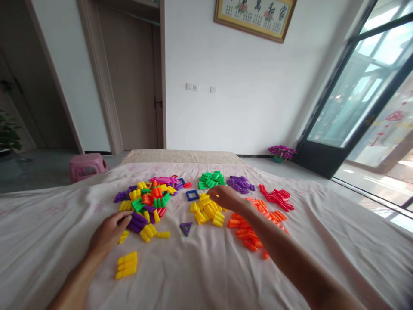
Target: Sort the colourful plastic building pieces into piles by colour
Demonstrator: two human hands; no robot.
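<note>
My left hand reaches into the left side of a mixed heap of plastic toy blocks. Its thumb and fingers close on a purple block, with yellow blocks just beside it. My right hand is over the far side of a yellow block pile. Its fingers point left, bent and close together; whatever is under them is hidden. Between the hands lie a blue square frame and a purple triangle frame. A separate yellow block lies nearer me.
Piles of green, purple, red and orange blocks surround the right hand and forearm. Everything rests on a wrinkled pale cloth. Beyond stand a pink stool and a flower pot.
</note>
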